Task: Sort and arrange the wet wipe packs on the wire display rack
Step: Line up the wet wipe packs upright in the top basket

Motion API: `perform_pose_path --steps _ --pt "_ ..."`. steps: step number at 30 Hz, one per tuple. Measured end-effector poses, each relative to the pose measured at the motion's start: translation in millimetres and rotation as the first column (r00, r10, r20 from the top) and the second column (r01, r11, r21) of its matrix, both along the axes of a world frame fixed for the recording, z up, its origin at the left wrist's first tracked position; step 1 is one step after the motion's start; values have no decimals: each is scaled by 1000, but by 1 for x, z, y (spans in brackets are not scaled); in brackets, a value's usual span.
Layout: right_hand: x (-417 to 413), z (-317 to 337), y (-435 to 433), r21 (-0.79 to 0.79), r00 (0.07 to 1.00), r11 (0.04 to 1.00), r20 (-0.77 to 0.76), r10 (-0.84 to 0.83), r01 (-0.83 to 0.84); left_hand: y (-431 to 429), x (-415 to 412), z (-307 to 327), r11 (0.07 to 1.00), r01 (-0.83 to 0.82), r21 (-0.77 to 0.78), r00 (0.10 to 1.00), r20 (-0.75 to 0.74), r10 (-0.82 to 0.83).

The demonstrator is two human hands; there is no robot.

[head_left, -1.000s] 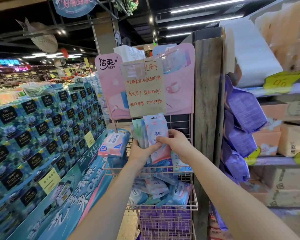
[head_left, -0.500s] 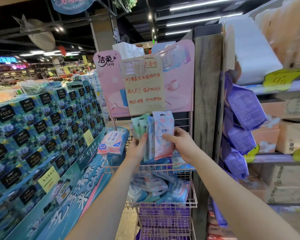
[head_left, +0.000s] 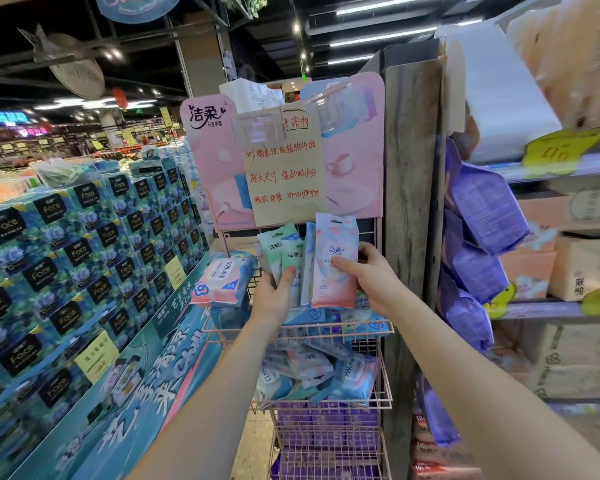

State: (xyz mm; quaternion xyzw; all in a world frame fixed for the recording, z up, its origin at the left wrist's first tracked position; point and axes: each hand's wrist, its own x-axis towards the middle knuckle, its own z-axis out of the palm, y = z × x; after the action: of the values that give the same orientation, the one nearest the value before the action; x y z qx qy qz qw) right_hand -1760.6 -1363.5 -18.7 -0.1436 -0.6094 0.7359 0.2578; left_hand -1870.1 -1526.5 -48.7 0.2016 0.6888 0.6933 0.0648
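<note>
A pink-and-pale-blue flat pack of glossy plastic film [head_left: 336, 237], rectangular with a hang slot at its top, stands upright above the top basket of the pink-coated wire rack [head_left: 326, 330]. The right hand [head_left: 373, 280] pinches it, thumb across the front and fingers curled behind. Just beside it, the left hand [head_left: 276, 297] grips a fanned bunch of slim mint-green film packs [head_left: 274, 249], thumb pressed on their faces. The two hands are near each other, parted by the packs. A plumper, pillow-shaped pink-and-blue pack [head_left: 222, 282] leans at the top basket's left edge. The middle basket [head_left: 326, 405] holds a loose heap of soft crinkled packs [head_left: 312, 370], and purple packs [head_left: 326, 419] fill the tier beneath. Behind the held packs hang a handwritten brown paper sign [head_left: 284, 181] and a pink card header [head_left: 205, 161]. A rough grey wood-grain post [head_left: 411, 202] crowds the rack's right side, with purple pouches [head_left: 485, 209] beyond it. Stacked blue printed cartons [head_left: 84, 258] stand to the left.
</note>
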Motion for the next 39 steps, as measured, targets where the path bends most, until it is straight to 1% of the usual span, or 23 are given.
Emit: perform_pose_path --steps 2,5,7,11,13,15,16,18,19,21,23,24,26,27,28,29,30,31,32,33,34,35,39 --pt "-2 -2 -1 11 999 999 25 41 -41 0 1 1 1000 8 18 1000 0 -8" --pt "-3 -5 -4 27 997 998 55 58 -59 -1 3 3 1000 1 23 1000 10 -1" --pt "-2 -5 -4 33 994 995 68 91 -93 -2 4 3 1000 -6 4 1000 6 6" --pt "-3 -3 -7 106 983 983 124 136 -149 -1 6 5 1000 -5 -28 999 -37 4" --pt "-4 0 -11 145 979 977 155 135 -157 -2 11 10 998 -26 -61 999 -30 24" --pt "-6 0 -13 151 974 975 178 136 -164 -1 13 13 995 -36 -89 999 -3 36" --pt "-6 -1 -14 145 973 975 183 140 -168 -2 13 15 997 -4 -83 1000 11 5" --pt "-6 -2 -15 127 971 978 193 140 -166 -2 11 13 995 97 13 993 73 -98" --pt "-5 -2 -16 126 971 979 195 135 -162 -4 10 12 991 130 34 986 97 -133" --pt "-3 -1 -19 150 971 975 199 130 -161 -9 19 17 990 139 -22 989 52 -138" --pt "-2 2 -17 182 966 965 213 149 -189 -9 16 8 987 121 -104 993 8 -121" --pt "0 4 -15 182 957 955 220 191 -233 -9 14 6 987 123 -105 992 12 -123" --pt "3 10 -9 150 932 938 239 272 -312 -10 11 5 989 139 -60 990 29 -137" --pt "6 13 -6 176 931 936 262 254 -305 -10 8 4 991 130 -37 991 46 -128" --pt "7 15 -2 269 938 933 312 153 -241 -10 10 6 992 126 -19 990 60 -124" --pt "7 16 4 442 928 886 370 -36 -141 -10 9 5 992 125 -8 991 56 -124" --pt "7 14 11 639 881 766 401 -252 -72 -10 10 5 992 124 -6 991 50 -124" --pt "7 12 16 778 805 622 423 -417 -86 -9 10 4 992 128 -3 991 39 -128" --pt "9 8 18 840 722 518 457 -519 -160 -9 10 3 992 125 -2 992 30 -125" --pt "10 4 20 853 643 462 499 -581 -244 -9 11 5 992 129 -6 991 25 -129" --pt "11 -1 22 852 586 430 519 -623 -298 -8 11 5 991 132 -3 991 29 -132" --pt "11 -7 23 857 555 402 515 -653 -322 -8 9 4 991 131 -3 991 37 -131" --pt "10 -18 19 886 520 278 446 -729 -371 -8 7 2 991 134 -21 991 31 -134"
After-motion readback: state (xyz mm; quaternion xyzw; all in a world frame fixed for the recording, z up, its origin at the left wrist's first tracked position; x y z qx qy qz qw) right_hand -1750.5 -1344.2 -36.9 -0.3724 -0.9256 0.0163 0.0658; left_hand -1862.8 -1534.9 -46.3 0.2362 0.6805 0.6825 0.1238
